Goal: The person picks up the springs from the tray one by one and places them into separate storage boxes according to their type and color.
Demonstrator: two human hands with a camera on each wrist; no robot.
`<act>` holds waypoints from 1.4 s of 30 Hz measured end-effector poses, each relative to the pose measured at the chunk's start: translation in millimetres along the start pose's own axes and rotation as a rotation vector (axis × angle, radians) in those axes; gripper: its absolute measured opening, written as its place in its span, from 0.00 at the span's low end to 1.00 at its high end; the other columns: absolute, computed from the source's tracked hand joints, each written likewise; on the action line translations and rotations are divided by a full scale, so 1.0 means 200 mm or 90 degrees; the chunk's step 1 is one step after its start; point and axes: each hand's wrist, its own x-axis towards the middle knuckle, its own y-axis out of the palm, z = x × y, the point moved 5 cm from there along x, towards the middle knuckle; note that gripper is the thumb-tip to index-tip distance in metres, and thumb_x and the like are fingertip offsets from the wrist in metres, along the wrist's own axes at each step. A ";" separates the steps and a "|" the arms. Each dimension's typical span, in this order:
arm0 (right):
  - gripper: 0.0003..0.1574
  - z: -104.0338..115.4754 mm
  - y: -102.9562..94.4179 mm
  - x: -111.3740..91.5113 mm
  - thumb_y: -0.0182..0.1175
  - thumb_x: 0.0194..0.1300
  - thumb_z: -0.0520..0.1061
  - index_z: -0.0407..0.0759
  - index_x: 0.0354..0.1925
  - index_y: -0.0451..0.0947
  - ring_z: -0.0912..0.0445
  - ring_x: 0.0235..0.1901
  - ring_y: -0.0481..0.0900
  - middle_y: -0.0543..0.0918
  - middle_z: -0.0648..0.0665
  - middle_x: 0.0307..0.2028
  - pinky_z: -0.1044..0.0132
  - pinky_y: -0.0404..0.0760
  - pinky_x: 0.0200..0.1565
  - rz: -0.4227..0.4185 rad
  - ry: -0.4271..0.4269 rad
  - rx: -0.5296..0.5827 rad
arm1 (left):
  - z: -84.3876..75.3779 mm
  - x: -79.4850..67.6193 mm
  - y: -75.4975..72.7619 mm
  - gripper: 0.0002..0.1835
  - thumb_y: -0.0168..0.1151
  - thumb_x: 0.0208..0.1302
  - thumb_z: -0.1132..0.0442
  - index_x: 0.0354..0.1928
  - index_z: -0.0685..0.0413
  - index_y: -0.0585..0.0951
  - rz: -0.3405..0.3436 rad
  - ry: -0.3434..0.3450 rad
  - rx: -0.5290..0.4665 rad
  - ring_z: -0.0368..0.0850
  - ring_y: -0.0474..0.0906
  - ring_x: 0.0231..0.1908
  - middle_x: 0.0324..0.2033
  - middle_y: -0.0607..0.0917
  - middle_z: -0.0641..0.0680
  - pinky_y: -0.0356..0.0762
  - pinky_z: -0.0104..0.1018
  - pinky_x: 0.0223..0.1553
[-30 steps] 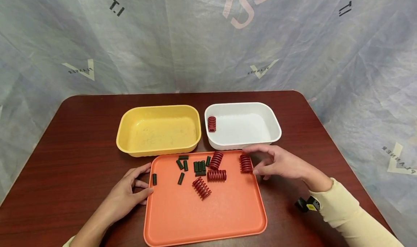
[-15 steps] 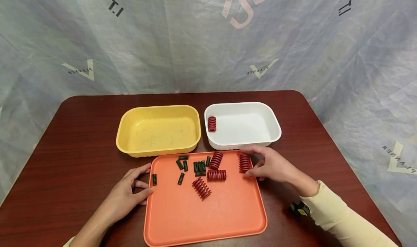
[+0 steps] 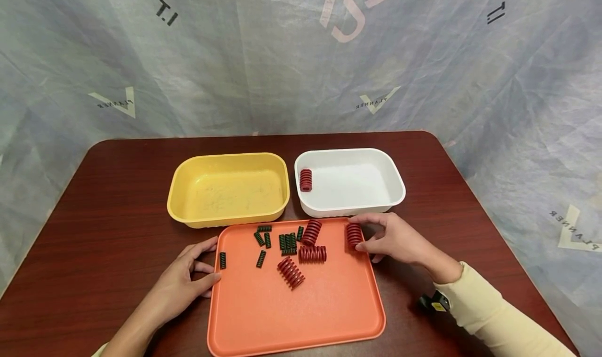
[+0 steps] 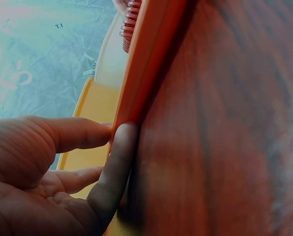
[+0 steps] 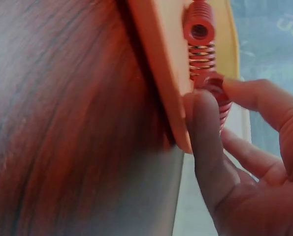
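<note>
In the head view my left hand holds the left rim of an orange tray. The left wrist view has its fingers on both sides of the tray edge. My right hand is at the tray's far right corner, thumb and index finger on the two ends of a red coil spring. Three more red springs lie on the tray, one slanted toward the middle. Several small dark green springs are left of them, and one green spring lies close to my left hand.
Behind the tray stand a yellow bin and a white bin. A red spring lies in the white bin's left end. All stand on a dark red wooden table, with a printed grey sheet hanging beyond it.
My right hand has shifted slightly left and closed in on the red spring at the tray's right corner. My left hand has stayed on the rim.
</note>
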 end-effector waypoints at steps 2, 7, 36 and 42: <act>0.34 -0.01 0.00 0.00 0.72 0.63 0.35 0.32 0.66 0.75 0.43 0.34 0.88 0.82 0.30 0.53 0.48 0.89 0.29 0.021 0.008 0.049 | 0.00 0.00 0.00 0.39 0.70 0.66 0.71 0.76 0.58 0.65 0.000 0.003 0.001 0.46 0.82 0.47 0.68 0.66 0.63 0.89 0.40 0.31; 0.37 -0.03 -0.01 0.00 0.70 0.63 0.30 0.27 0.68 0.70 0.44 0.39 0.88 0.80 0.27 0.56 0.48 0.90 0.40 0.067 0.007 0.151 | 0.00 0.00 0.00 0.39 0.71 0.66 0.70 0.76 0.58 0.65 0.002 0.005 0.001 0.45 0.82 0.47 0.68 0.66 0.62 0.89 0.40 0.31; 0.36 0.26 -0.32 0.12 0.62 0.65 0.25 0.36 0.70 0.70 0.46 0.48 0.86 0.82 0.36 0.58 0.54 0.89 0.44 0.123 -0.014 0.197 | 0.00 0.00 -0.01 0.39 0.70 0.66 0.70 0.77 0.56 0.65 0.008 -0.008 -0.010 0.48 0.81 0.48 0.68 0.65 0.62 0.89 0.40 0.32; 0.39 0.33 -0.39 0.19 0.64 0.63 0.25 0.36 0.71 0.69 0.47 0.47 0.86 0.81 0.36 0.59 0.53 0.89 0.45 0.108 0.013 0.162 | 0.00 0.00 -0.01 0.39 0.71 0.66 0.70 0.76 0.56 0.65 0.007 -0.004 -0.009 0.48 0.81 0.47 0.68 0.66 0.62 0.89 0.40 0.31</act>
